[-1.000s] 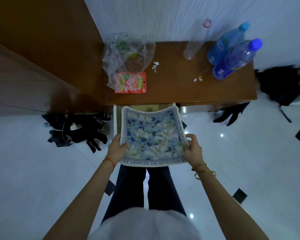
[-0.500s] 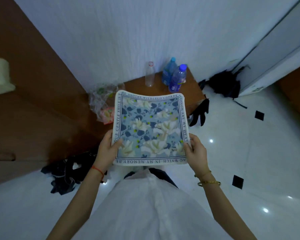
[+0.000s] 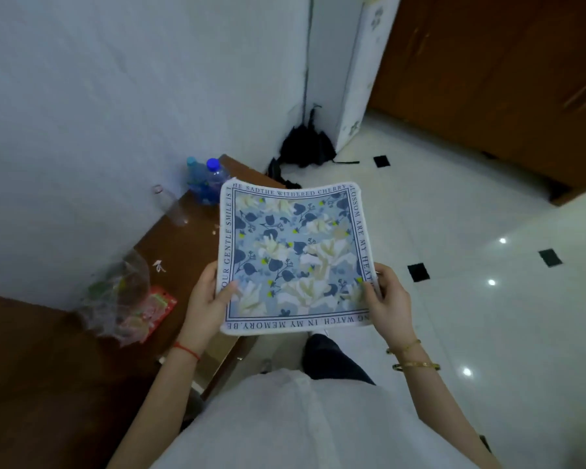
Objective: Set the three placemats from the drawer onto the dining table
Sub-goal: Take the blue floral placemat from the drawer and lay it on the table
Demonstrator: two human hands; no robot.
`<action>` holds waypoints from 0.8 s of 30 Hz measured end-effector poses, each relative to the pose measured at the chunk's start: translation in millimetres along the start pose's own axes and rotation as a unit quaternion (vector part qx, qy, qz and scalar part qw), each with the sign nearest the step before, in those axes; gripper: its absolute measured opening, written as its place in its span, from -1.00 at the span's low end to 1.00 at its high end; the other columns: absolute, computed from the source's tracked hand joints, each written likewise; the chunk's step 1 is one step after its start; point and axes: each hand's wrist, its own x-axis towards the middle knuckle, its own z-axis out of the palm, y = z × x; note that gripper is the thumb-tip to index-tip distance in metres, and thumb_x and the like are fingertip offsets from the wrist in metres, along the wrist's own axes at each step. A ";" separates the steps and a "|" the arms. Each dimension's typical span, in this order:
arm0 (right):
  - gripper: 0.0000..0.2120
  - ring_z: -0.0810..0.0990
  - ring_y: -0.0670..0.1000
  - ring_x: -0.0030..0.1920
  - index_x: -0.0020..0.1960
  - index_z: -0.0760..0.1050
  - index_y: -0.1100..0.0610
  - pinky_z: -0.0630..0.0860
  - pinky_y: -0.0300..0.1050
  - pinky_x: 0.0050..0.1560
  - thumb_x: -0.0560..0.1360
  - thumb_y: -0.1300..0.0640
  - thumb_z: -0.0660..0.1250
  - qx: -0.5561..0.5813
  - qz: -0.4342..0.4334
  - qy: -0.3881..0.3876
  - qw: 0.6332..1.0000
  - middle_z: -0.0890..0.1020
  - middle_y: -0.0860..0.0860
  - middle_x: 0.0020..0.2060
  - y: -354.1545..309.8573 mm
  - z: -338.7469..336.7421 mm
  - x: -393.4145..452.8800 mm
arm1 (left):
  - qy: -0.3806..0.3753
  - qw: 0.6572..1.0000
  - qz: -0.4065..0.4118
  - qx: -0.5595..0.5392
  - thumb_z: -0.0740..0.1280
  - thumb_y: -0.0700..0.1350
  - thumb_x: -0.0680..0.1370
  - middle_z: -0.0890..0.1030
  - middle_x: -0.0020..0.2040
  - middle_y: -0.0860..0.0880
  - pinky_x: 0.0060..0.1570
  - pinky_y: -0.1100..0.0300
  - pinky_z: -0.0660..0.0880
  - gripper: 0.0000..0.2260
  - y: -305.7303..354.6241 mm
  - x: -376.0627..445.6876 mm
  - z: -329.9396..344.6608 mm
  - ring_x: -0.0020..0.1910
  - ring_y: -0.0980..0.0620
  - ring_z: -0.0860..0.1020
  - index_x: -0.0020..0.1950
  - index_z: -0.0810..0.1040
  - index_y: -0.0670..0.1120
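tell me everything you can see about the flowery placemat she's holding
The placemat is square with rounded corners and looks like soft cloth. Its blue field carries white flowers, dark blue leaves and small yellow dots, framed by a white border printed with dark capital lettering. It is held flat and roughly level in the air, face up, above the floor beside the wooden cabinet. The left hand grips its left edge and the right hand its right edge, thumbs on top. Whether more mats lie beneath cannot be told.

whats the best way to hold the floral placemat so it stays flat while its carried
Hold the floral placemat by its two side edges near the close corners, one grip from each side, as the left hand and right hand do. It is thin and limp, so a one-sided hold would let it droop.
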 end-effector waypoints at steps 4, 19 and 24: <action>-0.74 0.62 -0.21 -0.13 0.20 0.46 0.07 0.53 -0.28 -0.15 0.54 0.24 0.29 0.016 0.047 0.084 0.995 0.67 -0.15 -0.12 20.0 -50.6 -11.3 | -0.094 0.995 0.027 0.017 0.28 -0.30 0.55 0.62 0.14 0.00 0.01 0.16 0.59 -0.70 25.4 28.8 54.6 0.09 0.06 0.62 0.27 0.42 -0.10; -0.74 0.59 -0.24 -0.17 0.18 0.45 0.09 0.49 -0.37 -0.19 0.51 0.28 0.32 -0.011 0.171 0.332 0.928 0.63 -0.21 -0.19 148.3 -313.0 -32.1 | -0.349 0.930 0.086 0.075 0.29 -0.32 0.55 0.61 0.14 -0.02 0.06 0.21 0.56 -0.68 82.8 64.1 420.9 0.10 0.02 0.60 0.27 0.42 -0.09; -0.75 0.65 -0.10 -0.09 0.19 0.45 0.09 0.58 -0.07 -0.06 0.53 0.23 0.31 0.010 0.203 0.390 0.898 0.66 -0.15 -0.10 190.8 -377.5 -28.5 | -0.405 0.903 0.102 0.097 0.29 -0.33 0.55 0.60 0.15 -0.04 0.05 0.29 0.53 -0.68 101.8 67.7 529.9 0.06 0.10 0.60 0.28 0.43 -0.13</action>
